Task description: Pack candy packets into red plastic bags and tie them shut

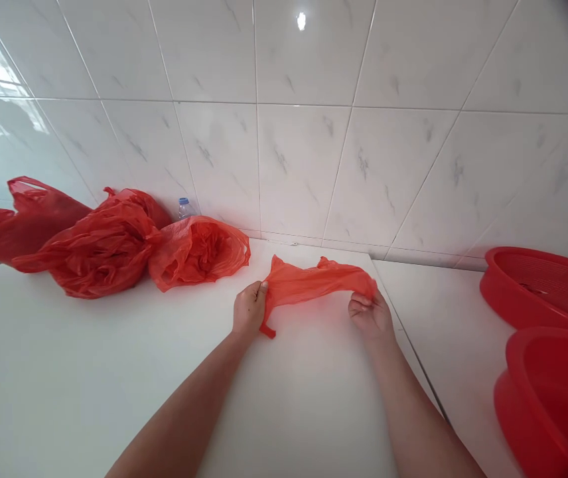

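4 red bags [314,282], 2 red basins [537,285], 1 bottle [183,208], 2 hands [249,309]

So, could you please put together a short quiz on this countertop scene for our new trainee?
1. True or false: both hands grip the same red plastic bag.
2. Which stands behind the crumpled red bags at the wall? A) a bottle with a blue cap B) a kettle C) a mug
3. What lies at the right edge of the white counter?

Key:
1. True: the left hand holds one end and the right hand holds the other.
2. A, the bottle.
3. Two red basins, the nearer one in front of the other.
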A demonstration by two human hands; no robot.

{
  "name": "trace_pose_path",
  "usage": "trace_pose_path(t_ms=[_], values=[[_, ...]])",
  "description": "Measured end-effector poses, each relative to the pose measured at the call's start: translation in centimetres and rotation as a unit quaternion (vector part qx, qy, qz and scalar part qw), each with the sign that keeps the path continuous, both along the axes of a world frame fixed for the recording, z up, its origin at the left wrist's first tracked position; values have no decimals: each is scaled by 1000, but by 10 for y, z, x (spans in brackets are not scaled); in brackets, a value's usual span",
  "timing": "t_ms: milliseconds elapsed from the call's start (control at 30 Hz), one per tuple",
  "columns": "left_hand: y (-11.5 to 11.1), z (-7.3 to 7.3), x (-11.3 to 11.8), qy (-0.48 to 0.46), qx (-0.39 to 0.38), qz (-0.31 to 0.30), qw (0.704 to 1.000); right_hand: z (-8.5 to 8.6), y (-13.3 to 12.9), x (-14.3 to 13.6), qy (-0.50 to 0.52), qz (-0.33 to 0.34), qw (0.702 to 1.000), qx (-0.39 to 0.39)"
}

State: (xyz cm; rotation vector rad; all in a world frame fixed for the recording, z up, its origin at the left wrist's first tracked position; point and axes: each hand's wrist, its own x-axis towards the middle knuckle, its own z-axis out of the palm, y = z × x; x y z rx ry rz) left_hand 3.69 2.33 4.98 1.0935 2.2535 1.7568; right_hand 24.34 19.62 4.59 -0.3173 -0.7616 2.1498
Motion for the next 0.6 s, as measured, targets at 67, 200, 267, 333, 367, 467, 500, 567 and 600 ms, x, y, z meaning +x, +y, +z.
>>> trace_pose_path(t_ms=[67, 200, 267, 333, 367, 467, 500, 567, 600], values=[[3, -2, 7, -5, 12, 3, 1000, -2, -1, -2, 10, -4, 1000, 13], [10, -5, 17, -97, 36, -2, 995, -8, -12, -16, -128, 46, 990, 38], [11, -6, 22, -168, 49, -33, 984, -8, -22, -26, -211, 75, 972, 73], [12, -5, 29, -210, 60, -81, 973, -7, -31, -34, -269, 96, 950, 122], [11, -5, 34, -225, 66, -112, 966, -6, -35, -36, -285, 107, 942, 143], [8, -4, 53, -286, 72, -225, 929, -1, -42, -39, -252, 127, 944, 170], [8, -5, 59, -310, 68, -262, 911, 1, -43, -39, -219, 126, 952, 172], [7, -6, 67, -340, 41, -328, 880, 5, -44, -37, -160, 111, 964, 179], [7, -6, 69, -343, 20, -347, 873, 8, -44, -36, -141, 96, 968, 184]])
